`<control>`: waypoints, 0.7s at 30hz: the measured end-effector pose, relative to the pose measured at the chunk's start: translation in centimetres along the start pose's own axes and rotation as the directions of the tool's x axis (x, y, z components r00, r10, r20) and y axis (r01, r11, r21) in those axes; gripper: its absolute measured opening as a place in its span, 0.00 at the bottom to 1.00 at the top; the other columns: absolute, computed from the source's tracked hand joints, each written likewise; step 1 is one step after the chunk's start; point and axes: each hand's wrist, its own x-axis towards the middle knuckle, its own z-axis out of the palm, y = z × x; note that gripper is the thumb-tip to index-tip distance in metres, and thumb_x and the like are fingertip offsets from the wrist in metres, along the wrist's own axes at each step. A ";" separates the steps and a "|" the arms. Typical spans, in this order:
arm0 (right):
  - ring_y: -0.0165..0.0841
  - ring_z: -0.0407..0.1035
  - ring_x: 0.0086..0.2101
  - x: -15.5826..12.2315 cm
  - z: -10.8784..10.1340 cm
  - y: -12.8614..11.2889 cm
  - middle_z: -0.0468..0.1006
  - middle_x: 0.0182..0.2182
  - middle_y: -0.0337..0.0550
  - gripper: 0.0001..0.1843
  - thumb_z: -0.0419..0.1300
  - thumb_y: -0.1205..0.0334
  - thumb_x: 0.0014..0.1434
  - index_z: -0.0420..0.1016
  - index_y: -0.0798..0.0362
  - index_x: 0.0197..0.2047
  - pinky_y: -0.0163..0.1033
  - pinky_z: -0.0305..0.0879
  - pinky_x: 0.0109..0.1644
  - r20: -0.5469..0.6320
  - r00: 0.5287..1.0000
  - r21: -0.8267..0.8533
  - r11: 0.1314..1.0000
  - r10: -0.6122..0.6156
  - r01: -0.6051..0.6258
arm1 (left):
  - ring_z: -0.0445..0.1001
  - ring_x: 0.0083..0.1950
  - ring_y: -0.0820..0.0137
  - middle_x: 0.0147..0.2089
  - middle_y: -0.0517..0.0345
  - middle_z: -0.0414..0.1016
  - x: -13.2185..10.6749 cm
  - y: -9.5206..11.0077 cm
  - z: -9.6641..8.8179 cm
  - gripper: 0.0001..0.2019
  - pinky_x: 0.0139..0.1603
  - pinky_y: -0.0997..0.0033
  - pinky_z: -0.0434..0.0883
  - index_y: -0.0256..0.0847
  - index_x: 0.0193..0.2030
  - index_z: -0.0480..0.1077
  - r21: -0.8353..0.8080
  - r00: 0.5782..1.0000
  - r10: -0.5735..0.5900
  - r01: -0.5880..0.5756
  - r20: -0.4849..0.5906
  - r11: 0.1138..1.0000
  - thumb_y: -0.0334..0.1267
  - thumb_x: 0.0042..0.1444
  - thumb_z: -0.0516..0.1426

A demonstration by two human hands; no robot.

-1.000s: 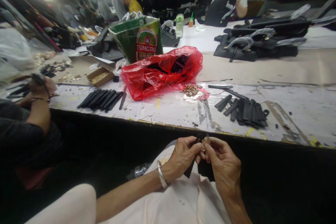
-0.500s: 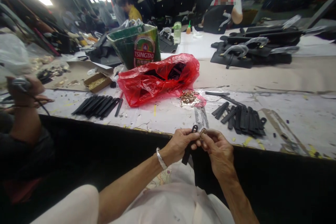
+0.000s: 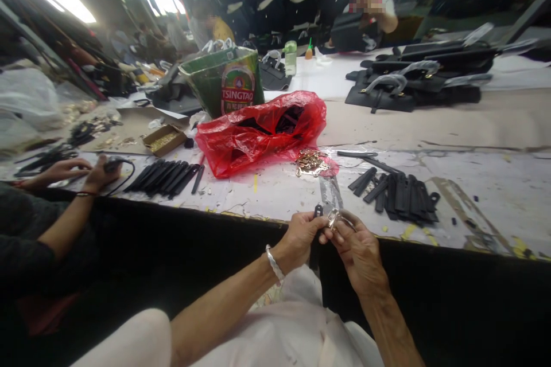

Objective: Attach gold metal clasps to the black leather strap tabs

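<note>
Over the table's front edge my two hands meet. My left hand (image 3: 302, 238) pinches a black strap (image 3: 318, 211) whose holed end sticks up above the fingers; its lower part is mostly hidden. Closed at the fingertips, my right hand (image 3: 360, 249) holds a shiny metal buckle (image 3: 333, 217) right beside the strap. Whether the two parts are joined I cannot tell. A heap of gold-coloured metal pieces (image 3: 313, 163) lies beyond my hands. Black straps are laid out in a pile (image 3: 408, 198) at the right and a row (image 3: 161, 176) at the left.
Behind the metal pieces sits a red plastic bag (image 3: 262, 135), with a green Tsingtao carton (image 3: 217, 77) behind it. A small box (image 3: 165, 140) holds tiny gold parts. Black bags (image 3: 422, 74) lie at the back right. A co-worker's hands (image 3: 97, 175) hold a corded object at left.
The metal buckle has turned in my right fingers and catches more light. The strap shows less below my left hand. At left, the co-worker's hands have come down and toward the row of straps.
</note>
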 end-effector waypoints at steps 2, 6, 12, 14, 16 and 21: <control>0.27 0.70 0.27 0.1 -0.6 -0.5 0.78 0.34 0.41 0.24 0.77 0.62 0.44 0.76 0.52 0.44 0.30 0.70 0.31 0.063 0.995 0.059 0.995 0.080 -0.084 | 0.58 0.19 0.82 0.21 0.60 0.65 0.4 0.3 0.0 0.16 0.23 0.77 0.53 0.32 0.24 0.67 0.018 0.999 -0.031 0.030 0.031 0.999 0.44 0.42 0.65; 0.17 0.56 0.18 -0.7 -1.6 -1.0 0.70 0.26 0.34 0.22 0.76 0.67 0.45 0.77 0.55 0.44 0.21 0.58 0.20 0.156 0.977 0.220 0.959 0.146 -0.179 | 0.55 0.18 0.84 0.21 0.60 0.66 2.0 0.5 -0.7 0.16 0.21 0.78 0.50 0.33 0.25 0.65 0.091 1.000 0.009 -0.010 0.011 0.996 0.44 0.46 0.63; 0.15 0.49 0.17 -3.0 -2.8 -0.5 0.64 0.26 0.31 0.14 0.74 0.70 0.48 0.78 0.56 0.38 0.20 0.55 0.20 0.147 0.980 0.355 0.917 0.136 -0.181 | 0.61 0.19 0.80 0.20 0.61 0.69 5.8 0.6 -3.3 0.10 0.21 0.80 0.54 0.33 0.31 0.69 0.328 0.973 0.159 -0.098 -0.166 0.939 0.40 0.50 0.60; 0.15 0.49 0.17 -3.8 -3.1 -0.2 0.65 0.25 0.32 0.14 0.74 0.71 0.47 0.78 0.57 0.36 0.21 0.54 0.20 0.098 0.987 0.354 0.922 0.131 -0.157 | 0.62 0.20 0.79 0.20 0.61 0.70 6.0 1.1 -3.7 0.11 0.22 0.80 0.56 0.34 0.33 0.70 0.379 0.962 0.197 -0.113 -0.190 0.918 0.41 0.50 0.60; 0.16 0.50 0.18 -4.9 -3.0 0.1 0.66 0.25 0.32 0.18 0.76 0.70 0.44 0.78 0.58 0.38 0.22 0.53 0.19 0.039 0.990 0.337 0.931 0.134 -0.140 | 0.61 0.19 0.79 0.21 0.60 0.70 5.1 1.6 -3.8 0.14 0.21 0.79 0.56 0.34 0.31 0.70 0.388 0.955 0.222 -0.132 -0.195 0.912 0.46 0.49 0.59; 0.17 0.54 0.19 -6.3 -2.2 2.9 0.70 0.26 0.35 0.22 0.79 0.60 0.38 0.74 0.56 0.32 0.24 0.49 0.20 0.014 0.979 0.288 0.936 0.205 -0.200 | 0.65 0.21 0.76 0.23 0.57 0.73 2.8 1.5 -5.2 0.24 0.23 0.77 0.62 0.33 0.32 0.71 0.318 0.964 0.204 -0.143 -0.170 0.937 0.57 0.43 0.61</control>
